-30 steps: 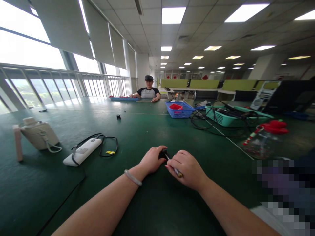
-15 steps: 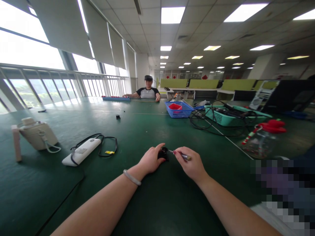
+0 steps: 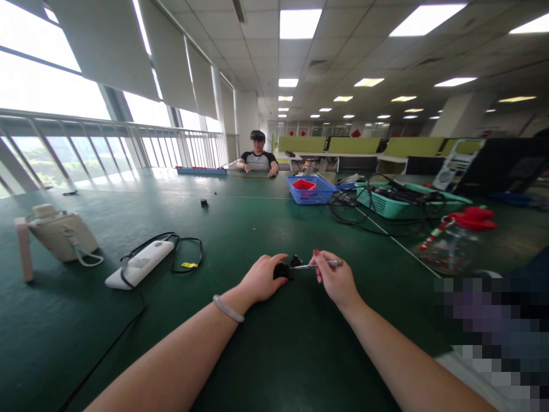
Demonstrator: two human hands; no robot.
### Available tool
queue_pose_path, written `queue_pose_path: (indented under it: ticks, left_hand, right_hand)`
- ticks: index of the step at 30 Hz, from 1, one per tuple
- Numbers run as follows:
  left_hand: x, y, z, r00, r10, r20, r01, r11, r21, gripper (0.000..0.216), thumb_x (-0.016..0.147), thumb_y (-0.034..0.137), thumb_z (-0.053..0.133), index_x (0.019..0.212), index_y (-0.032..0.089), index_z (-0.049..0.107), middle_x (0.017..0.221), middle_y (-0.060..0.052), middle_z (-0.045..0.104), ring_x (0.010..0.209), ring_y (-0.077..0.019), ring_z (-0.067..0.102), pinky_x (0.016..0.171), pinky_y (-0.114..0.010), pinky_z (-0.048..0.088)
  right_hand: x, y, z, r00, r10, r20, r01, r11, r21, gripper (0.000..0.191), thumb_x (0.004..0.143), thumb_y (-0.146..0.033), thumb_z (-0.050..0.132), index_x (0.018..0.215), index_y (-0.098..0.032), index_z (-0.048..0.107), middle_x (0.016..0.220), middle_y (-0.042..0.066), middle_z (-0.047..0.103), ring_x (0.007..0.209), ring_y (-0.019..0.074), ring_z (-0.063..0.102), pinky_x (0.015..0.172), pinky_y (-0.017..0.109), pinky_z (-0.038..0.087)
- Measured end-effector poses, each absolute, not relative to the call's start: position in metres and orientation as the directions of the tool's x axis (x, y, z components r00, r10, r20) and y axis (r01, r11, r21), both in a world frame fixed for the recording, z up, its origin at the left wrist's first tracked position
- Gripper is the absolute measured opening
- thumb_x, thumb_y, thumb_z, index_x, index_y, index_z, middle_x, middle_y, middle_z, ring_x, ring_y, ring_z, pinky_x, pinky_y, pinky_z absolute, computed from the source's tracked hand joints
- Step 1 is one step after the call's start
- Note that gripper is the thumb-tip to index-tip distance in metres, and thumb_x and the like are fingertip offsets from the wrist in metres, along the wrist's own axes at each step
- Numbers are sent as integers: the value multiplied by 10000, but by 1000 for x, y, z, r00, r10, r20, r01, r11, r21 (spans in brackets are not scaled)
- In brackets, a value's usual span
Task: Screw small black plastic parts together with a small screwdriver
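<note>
My left hand (image 3: pixel 262 278) is closed around a small black part (image 3: pixel 282 270), thumb and fingers on either side of it, just above or on the green table. In my right hand (image 3: pixel 337 278) is a slim screwdriver (image 3: pixel 305 266), gripped like a pen, its thin metal shaft pointing left. The tip meets or nearly meets the right edge of the black part. Just beyond the shaft sits a small black piece (image 3: pixel 295 261); whether it is joined to the held part I cannot tell.
A white power strip (image 3: pixel 141 264) with black cable and a beige bottle (image 3: pixel 64 234) stand left. Another black piece (image 3: pixel 204 203) lies farther off. At right are a blue basket (image 3: pixel 311 197), a green basket (image 3: pixel 377 205) with cables, and a red-lidded jar (image 3: pixel 454 249). Opposite sits a person (image 3: pixel 257 160).
The screwdriver has turned nearly level, and my right hand has shifted slightly right. A small black piece now shows beside the held part. The person opposite has drawn one arm in.
</note>
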State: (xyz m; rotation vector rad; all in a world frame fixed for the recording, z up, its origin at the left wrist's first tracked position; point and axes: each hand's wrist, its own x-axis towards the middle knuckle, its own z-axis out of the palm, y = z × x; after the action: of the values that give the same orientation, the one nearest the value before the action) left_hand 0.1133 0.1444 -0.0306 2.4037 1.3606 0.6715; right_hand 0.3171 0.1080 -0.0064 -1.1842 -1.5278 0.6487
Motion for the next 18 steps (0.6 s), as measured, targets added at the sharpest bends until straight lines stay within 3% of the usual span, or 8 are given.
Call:
queue_pose_path:
  ticks: [6, 18]
  left_hand:
    - [114, 145, -29, 459, 858, 231, 730, -512, 453, 461, 790, 300, 689, 1243, 248, 617, 1116, -77, 672, 1093, -253, 582, 982, -365, 448]
    - [114, 145, -27, 461, 864, 201, 727, -498, 473, 469, 776, 310, 719, 1235, 281, 628, 1123, -61, 666, 1093, -252, 588, 985, -366, 447]
  right_hand:
    - [315, 108, -9, -51, 894, 446, 452, 419, -788, 435, 924, -537, 466, 680, -204, 605, 504, -23, 500, 480, 147, 498, 482, 264, 403]
    - [314, 103, -6, -141, 867, 478, 548, 470, -691, 395, 945, -422, 438, 647, -208, 584, 517, -30, 481, 498, 138, 478, 494, 258, 357]
